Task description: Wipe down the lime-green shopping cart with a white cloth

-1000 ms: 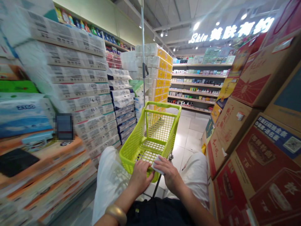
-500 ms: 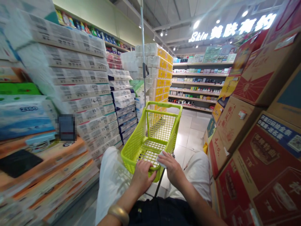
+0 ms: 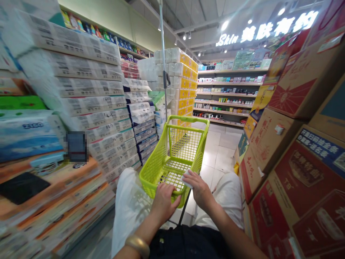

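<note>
- Right hand (image 3: 199, 189): partly closed about a white wad (image 3: 187, 178); shifted outward since a second ago to the near right corner of the green basket (image 3: 158, 162), apparently bringing a further stretch of rim under it. Fingers nearly straight.
- Left hand (image 3: 163, 201): gripping the near rim, fingers curled over.
- Forearms (image 3: 147, 231): converging.
- Basket position: between the knees (image 3: 126, 181).

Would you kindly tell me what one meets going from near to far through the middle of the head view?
Gold-coloured rounded bangle, left hand, lime-green plastic lattice basket, yellow-and-white stack of wrapped packs, long pale-edged shelves.
</note>
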Tool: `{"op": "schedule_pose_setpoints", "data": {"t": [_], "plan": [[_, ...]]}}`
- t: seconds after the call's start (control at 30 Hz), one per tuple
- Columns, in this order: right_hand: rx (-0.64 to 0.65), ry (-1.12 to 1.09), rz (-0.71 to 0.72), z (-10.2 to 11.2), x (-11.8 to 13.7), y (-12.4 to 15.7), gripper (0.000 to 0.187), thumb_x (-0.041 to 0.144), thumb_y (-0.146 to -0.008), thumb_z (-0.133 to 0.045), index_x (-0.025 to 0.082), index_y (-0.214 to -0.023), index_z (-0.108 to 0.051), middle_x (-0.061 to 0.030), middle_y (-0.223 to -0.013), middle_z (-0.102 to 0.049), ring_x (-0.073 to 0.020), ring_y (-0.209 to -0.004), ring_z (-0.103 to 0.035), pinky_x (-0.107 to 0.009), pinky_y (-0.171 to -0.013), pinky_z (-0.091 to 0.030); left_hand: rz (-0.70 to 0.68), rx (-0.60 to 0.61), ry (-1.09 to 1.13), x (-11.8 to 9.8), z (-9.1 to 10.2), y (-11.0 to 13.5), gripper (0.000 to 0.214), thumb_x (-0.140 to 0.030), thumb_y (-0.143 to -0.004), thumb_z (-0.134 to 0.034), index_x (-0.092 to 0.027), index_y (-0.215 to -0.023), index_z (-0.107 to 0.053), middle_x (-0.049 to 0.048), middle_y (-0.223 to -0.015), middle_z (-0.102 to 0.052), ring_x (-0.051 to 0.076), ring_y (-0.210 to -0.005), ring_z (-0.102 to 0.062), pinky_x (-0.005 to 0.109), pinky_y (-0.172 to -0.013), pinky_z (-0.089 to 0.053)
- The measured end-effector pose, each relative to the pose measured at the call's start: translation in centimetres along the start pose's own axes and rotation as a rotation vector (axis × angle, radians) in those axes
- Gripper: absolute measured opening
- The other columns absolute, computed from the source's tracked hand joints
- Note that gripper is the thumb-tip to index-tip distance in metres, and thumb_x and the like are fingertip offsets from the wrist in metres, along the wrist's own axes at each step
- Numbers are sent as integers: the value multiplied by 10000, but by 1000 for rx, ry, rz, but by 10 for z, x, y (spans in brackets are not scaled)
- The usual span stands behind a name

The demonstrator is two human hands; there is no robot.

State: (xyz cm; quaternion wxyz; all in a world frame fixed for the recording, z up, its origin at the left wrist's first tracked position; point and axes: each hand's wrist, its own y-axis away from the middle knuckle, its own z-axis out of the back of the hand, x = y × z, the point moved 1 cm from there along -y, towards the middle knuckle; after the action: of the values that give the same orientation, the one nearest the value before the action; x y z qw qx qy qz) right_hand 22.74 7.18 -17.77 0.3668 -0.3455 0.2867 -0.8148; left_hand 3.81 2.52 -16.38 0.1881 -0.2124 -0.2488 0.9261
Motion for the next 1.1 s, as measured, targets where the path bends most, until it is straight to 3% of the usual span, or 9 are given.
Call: {"op": "schedule_pose_setpoints", "data": {"t": [0.1,0.3,0.53,0.8,1.1], "plan": [[-15,22,-36,0,-2,-2,470,11,-875,-423,235,-1178,-704,-80,-1253,-695,-238,-1314,-542,-505,-1090,-462,0,4,0,0,-1,0,91,-258,-790,-615,-213,-782,-536,29,-770,-638,228,-779,-582,415,-808,-467],[51,26,28,-9,22,15,443,54,-900,-444,243,-1226,-677,-76,-1277,-681,-241,-1332,-521,-482,-1087,-473,-10,4,-2,2,-1,2,90,-279,-800,-606,-210,-807,-548,30,-794,-646,225,-778,-574,425,-826,-459],[-36,71,3,-6,4,-1,495,0,-867,-395,224,-1189,-696,-80,-1248,-697,-244,-1310,-545,-508,-1072,-482,-5,-1,-12,1,-1,1,88,-243,-772,-606,-212,-781,-524,28,-767,-624,227,-773,-562,423,-819,-457],[46,37,70,-8,21,15,438,59,-908,-436,240,-1229,-674,-68,-1273,-684,-233,-1336,-517,-465,-1074,-492,-4,8,-14,3,-1,3,86,-276,-793,-595,-212,-796,-539,35,-791,-626,229,-776,-562,426,-810,-459],[-35,22,17,-8,14,6,452,38,-896,-410,229,-1190,-695,-75,-1248,-698,-237,-1324,-531,-498,-1082,-479,-8,-4,-19,1,-3,3,90,-239,-762,-614,-211,-802,-538,28,-772,-616,230,-775,-559,422,-810,-465]]}}
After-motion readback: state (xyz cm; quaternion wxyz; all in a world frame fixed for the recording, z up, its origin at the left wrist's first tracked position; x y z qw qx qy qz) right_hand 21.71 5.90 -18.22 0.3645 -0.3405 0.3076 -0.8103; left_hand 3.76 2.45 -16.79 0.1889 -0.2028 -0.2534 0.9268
